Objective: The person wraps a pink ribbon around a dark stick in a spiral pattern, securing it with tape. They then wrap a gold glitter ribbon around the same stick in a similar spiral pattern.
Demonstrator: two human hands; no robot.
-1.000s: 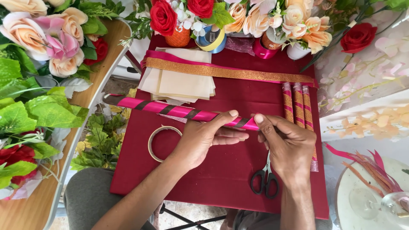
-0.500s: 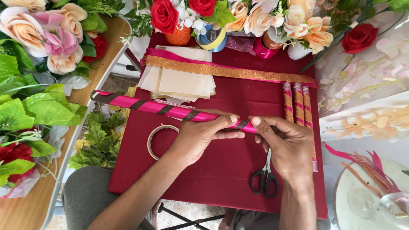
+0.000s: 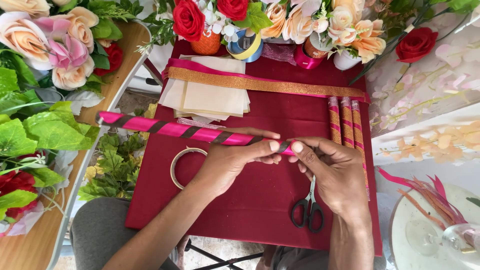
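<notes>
Long stick (image 3: 175, 130): pink-and-dark spiral stripes. Behind it cream paper sheets (image 3: 215, 97), gold glitter ribbon (image 3: 260, 85); maroon cloth-covered desk (image 3: 250, 200) beneath.

Red-clothed table (image 3: 280, 200) with scissors (image 3: 308, 209), ring (image 3: 181, 166), cream paper sheets (image 3: 212, 97).

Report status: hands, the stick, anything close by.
Left hand wrapped around pink-wrapped stick; right hand pinching its end. Stick held level above red cloth. Scissors under right hand, tape ring beside left.

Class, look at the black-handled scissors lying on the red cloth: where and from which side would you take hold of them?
Probably by the black handle loops of the scissors, from the near edge of the red cloth: the loops face the person, while the blades run under the right hand.
</notes>
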